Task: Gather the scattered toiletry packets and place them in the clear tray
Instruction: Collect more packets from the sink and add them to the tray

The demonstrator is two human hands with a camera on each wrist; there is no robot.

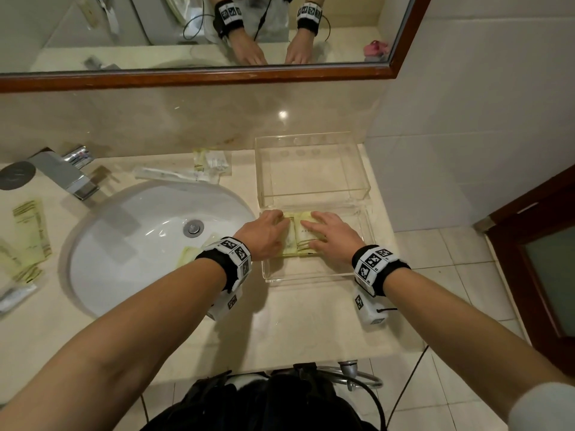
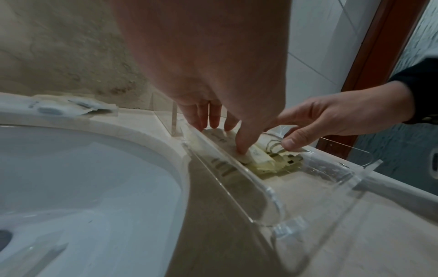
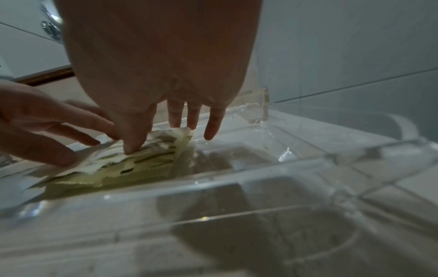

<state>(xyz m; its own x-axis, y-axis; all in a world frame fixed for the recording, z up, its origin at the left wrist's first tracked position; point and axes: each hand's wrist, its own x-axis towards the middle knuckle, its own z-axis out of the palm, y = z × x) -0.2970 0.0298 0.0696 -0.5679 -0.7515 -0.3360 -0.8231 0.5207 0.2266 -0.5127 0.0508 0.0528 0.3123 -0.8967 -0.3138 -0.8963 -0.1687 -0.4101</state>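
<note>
Hands (both flat) press packets (image 1: 306, 241) in tray (image 1: 311, 275).

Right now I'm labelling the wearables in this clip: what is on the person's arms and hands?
Bare forearms and bare hands. Each wrist carries a black fabric band faced with white square tiles bearing black fiducial markers. A white marker-tagged box hangs under the right wrist, with a thin black cable trailing down.

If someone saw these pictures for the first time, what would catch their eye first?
Both hands, left hand and right hand, press yellow-green packets flat inside the clear tray right of the sink. More packets lie scattered on the counter left of the sink, and others by the wall behind it.
</note>
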